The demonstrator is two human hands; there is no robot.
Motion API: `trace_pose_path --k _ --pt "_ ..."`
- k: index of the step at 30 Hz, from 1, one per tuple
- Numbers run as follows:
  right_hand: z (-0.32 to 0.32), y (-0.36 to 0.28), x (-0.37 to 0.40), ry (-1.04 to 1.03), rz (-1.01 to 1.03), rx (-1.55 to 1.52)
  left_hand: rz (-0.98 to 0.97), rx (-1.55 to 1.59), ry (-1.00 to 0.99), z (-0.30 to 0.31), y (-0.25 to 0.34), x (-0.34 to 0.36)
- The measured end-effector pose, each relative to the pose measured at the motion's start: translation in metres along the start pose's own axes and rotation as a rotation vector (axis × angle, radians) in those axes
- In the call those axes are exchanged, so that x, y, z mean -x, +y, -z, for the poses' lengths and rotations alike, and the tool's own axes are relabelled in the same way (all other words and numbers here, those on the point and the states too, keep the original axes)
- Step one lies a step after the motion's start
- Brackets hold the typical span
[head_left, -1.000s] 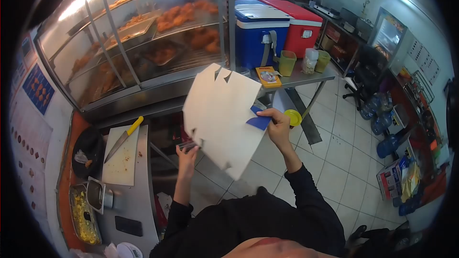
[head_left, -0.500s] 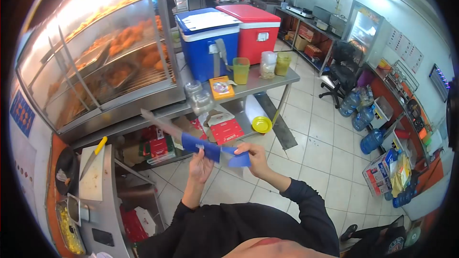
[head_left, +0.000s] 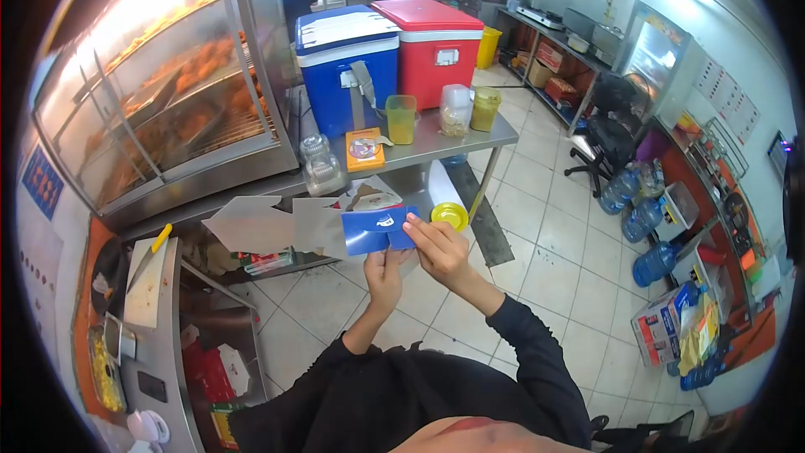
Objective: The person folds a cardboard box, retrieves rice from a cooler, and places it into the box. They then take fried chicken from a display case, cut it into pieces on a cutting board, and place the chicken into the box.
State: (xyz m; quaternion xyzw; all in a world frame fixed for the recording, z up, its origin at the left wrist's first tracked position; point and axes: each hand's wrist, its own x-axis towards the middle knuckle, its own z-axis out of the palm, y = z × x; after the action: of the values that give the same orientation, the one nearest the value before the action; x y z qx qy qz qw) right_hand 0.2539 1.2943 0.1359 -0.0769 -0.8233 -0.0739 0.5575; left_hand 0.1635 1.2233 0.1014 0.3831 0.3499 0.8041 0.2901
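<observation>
A flat cardboard box blank [head_left: 366, 231] is held up in front of me, printed blue on the near part. Its plain greyish panels [head_left: 251, 225] stretch out to the left, with creases and cut edges. My left hand [head_left: 384, 281] pinches the lower edge of the blue part from below, thumb and fingers closed. On the right end, my right hand [head_left: 440, 250] lies with its fingers pressed together over a blue flap. Part of the blank is hidden behind the fingers.
A steel table [head_left: 470, 138] ahead carries a blue cooler [head_left: 348, 75], a red cooler [head_left: 440, 50] and several containers. A glass food warmer [head_left: 168, 101] stands left. Nearer left, a yellow-handled knife [head_left: 151, 256] lies on a cutting board [head_left: 155, 298]. Water jugs [head_left: 641, 222] line the right. Other people [head_left: 299, 0] stand far back.
The blank has turned so its broad blue face and plain panels now show. Both hands have risen slightly, and the left has shifted right, closer to the right hand. The view has shifted a little.
</observation>
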Motion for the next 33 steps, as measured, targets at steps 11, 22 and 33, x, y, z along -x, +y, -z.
trace_pose_path --k 11,22,33 --pt "0.004 -0.018 -0.082 -0.264 0.028 -0.422 -0.455 -0.746 -0.119 0.013 -0.003 0.004" --pt "-0.027 -0.009 -0.064 0.026 0.443 -0.109 -0.035 -0.744 0.024 0.082 0.01 0.015" --pt "-0.074 -0.072 -0.068 0.006 0.269 -0.21 -0.134 -0.994 -0.024 0.113 0.067 0.016"
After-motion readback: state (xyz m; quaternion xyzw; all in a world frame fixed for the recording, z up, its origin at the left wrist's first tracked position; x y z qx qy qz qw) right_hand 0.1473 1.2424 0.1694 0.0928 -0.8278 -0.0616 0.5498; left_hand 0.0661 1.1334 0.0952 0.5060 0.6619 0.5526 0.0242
